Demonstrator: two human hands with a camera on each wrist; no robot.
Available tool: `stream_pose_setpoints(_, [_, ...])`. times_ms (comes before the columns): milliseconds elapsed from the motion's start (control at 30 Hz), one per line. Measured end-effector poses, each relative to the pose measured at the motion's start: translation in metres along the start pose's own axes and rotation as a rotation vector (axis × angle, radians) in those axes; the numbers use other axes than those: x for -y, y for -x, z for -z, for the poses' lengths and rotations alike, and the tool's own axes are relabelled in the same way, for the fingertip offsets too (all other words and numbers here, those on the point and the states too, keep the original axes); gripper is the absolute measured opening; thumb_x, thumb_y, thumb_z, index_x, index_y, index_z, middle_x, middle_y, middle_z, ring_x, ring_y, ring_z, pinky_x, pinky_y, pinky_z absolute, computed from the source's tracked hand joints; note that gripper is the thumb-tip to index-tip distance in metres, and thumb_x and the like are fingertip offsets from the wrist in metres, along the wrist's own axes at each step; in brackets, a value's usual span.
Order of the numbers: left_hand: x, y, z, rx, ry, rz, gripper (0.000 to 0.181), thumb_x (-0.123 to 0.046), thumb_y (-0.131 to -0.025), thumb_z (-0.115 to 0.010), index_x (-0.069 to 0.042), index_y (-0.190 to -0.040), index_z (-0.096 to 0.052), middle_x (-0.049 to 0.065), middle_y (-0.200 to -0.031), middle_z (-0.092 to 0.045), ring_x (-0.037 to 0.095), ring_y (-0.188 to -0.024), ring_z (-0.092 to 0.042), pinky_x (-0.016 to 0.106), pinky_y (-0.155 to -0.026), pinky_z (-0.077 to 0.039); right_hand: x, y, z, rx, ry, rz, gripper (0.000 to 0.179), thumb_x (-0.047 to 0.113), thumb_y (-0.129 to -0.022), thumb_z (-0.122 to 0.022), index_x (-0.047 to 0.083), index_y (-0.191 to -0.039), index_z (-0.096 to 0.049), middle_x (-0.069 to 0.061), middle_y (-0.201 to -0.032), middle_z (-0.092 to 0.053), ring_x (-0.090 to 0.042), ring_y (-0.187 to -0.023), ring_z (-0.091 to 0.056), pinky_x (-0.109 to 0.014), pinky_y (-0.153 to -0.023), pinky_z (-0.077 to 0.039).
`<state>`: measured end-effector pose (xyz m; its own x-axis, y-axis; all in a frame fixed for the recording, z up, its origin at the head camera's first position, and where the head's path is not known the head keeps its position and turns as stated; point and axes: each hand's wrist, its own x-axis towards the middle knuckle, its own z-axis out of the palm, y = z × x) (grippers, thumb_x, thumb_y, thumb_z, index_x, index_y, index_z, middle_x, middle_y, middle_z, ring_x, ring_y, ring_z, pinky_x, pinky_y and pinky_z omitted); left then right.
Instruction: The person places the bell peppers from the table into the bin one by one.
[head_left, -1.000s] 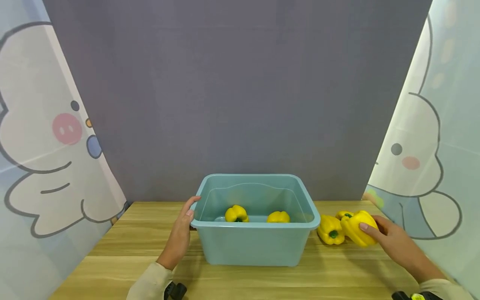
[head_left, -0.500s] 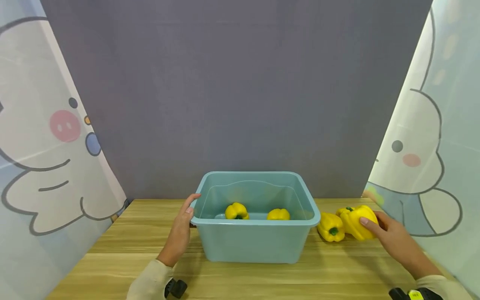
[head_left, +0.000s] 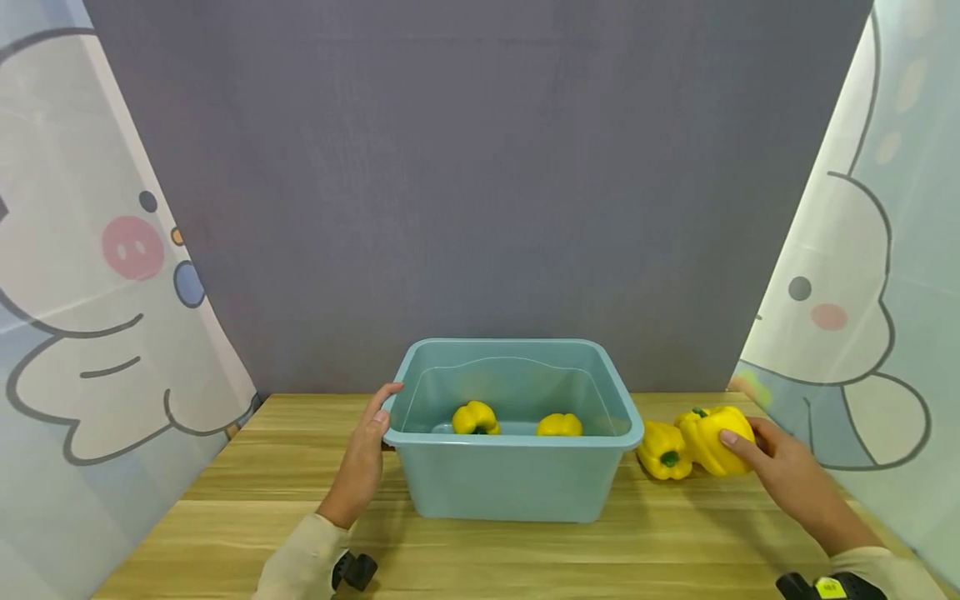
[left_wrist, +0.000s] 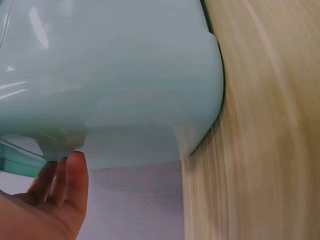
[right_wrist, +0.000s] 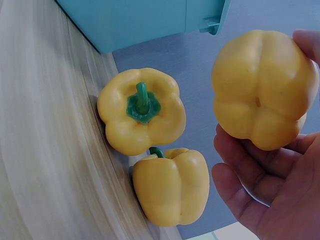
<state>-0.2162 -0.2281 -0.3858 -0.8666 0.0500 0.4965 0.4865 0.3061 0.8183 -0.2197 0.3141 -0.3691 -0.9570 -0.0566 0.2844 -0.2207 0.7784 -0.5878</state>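
A blue-green plastic bin [head_left: 510, 479] stands upright on the wooden table, with two yellow bell peppers [head_left: 476, 418] visible inside. My left hand [head_left: 363, 450] holds the bin's left rim near the front corner; in the left wrist view its fingers [left_wrist: 76, 175] press up beneath the rim. To the right of the bin my right hand [head_left: 795, 475] grips another yellow bell pepper [right_wrist: 262, 90], clear of the table in the right wrist view. Two more peppers rest on the table there: one with its green stem facing the camera [right_wrist: 142, 112], the other upright [right_wrist: 172, 187]. In the head view the held pepper mostly hides one of them.
The wooden table [head_left: 240, 533] ends at a grey backdrop [head_left: 495, 183] just behind the bin. Curtains with cartoon animals [head_left: 75, 250] hang on both sides. A black device is strapped to each wrist.
My right hand has shifted slightly back with its pepper, which now overlaps the pepper behind it more. The left hand and bin stay in place; the head view has tilted a little.
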Motion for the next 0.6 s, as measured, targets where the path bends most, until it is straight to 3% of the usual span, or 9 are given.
stream_pose_setpoints(267, [0.0002, 0.0002, 0.0009, -0.006, 0.021, -0.003, 0.049, -0.039, -0.11, -0.023, -0.019, -0.153, -0.035, 0.009, -0.154, -0.032, 0.032, -0.13, -0.039, 0.059, -0.103, -0.026, -0.0003, -0.0032, -0.0005, 0.015, 0.01, -0.009, 0.065, 0.043, -0.106, -0.046, -0.014, -0.136, -0.044, -0.029, -0.119, -0.06, -0.03, -0.094, -0.057, -0.037, -0.07, -0.047])
stream_pose_setpoints(400, [0.001, 0.0006, 0.0007, 0.0, 0.025, -0.002, 0.048, -0.038, -0.11, -0.022, -0.019, -0.153, -0.035, 0.01, -0.153, -0.034, 0.032, -0.129, -0.04, 0.058, -0.103, -0.026, -0.0015, -0.0039, -0.0016, 0.009, 0.016, -0.001, 0.064, 0.042, -0.105, -0.047, -0.014, -0.136, -0.045, -0.03, -0.119, -0.06, -0.03, -0.094, -0.056, -0.034, -0.069, -0.047])
stream_pose_setpoints(567, [-0.0006, 0.0004, -0.0004, -0.005, 0.022, -0.004, 0.048, -0.038, -0.11, -0.023, -0.021, -0.152, -0.037, 0.021, -0.12, -0.053, 0.034, -0.119, -0.047, 0.056, -0.101, -0.029, -0.0043, -0.0028, -0.0026, 0.001, 0.014, 0.005, 0.064, 0.041, -0.105, -0.048, -0.016, -0.135, -0.046, -0.031, -0.12, -0.06, -0.029, -0.096, -0.057, -0.029, -0.068, -0.046])
stream_pose_setpoints(600, [-0.0017, 0.0004, -0.0004, -0.005, 0.018, -0.004, 0.048, -0.038, -0.11, -0.023, -0.022, -0.152, -0.037, 0.02, -0.12, -0.053, 0.034, -0.12, -0.046, 0.057, -0.102, -0.028, -0.0048, -0.0025, -0.0029, 0.0, 0.014, 0.004, 0.064, 0.041, -0.105, -0.048, -0.016, -0.135, -0.046, -0.032, -0.12, -0.06, -0.029, -0.096, -0.057, -0.029, -0.068, -0.046])
